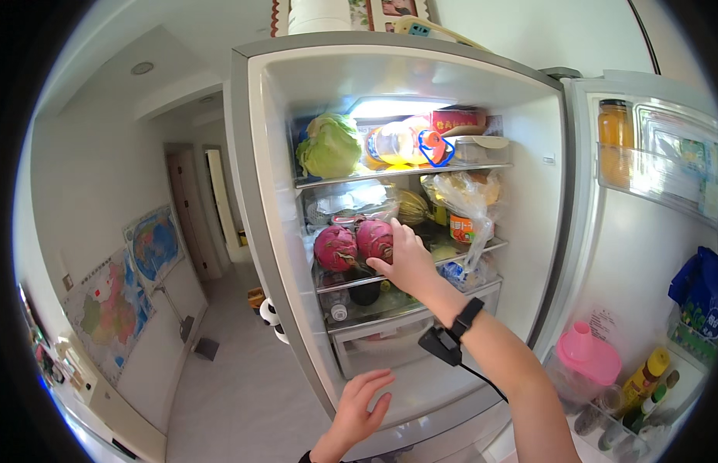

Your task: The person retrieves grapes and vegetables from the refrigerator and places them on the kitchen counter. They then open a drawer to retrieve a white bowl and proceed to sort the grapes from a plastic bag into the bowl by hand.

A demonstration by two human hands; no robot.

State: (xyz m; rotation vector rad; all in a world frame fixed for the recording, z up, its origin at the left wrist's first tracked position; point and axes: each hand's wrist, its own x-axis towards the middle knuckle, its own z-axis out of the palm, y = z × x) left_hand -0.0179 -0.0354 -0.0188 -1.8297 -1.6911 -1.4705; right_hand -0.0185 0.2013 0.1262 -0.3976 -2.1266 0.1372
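Two dragon fruits sit side by side at the front left of the middle glass shelf. My right hand [406, 257] is around the right-hand dragon fruit [374, 238], with the thumb in front and the fingers over its right side. The left-hand dragon fruit [335, 249] stands just beside it, untouched. Lower down, in front of the fridge's bottom drawer [388, 350], my left hand [361, 408] hangs with its fingers apart and nothing in it. A dark band with a cabled black device [443, 345] is on my right wrist.
The upper shelf bears a cabbage [330, 146], an orange-capped bottle [396, 143] lying down and a lidded container [480, 150]. Behind the fruit are a melon [412, 207] and a plastic bag [466, 197]. The fridge door [636, 243] stands wide at right, with a pink-lidded container [587, 359].
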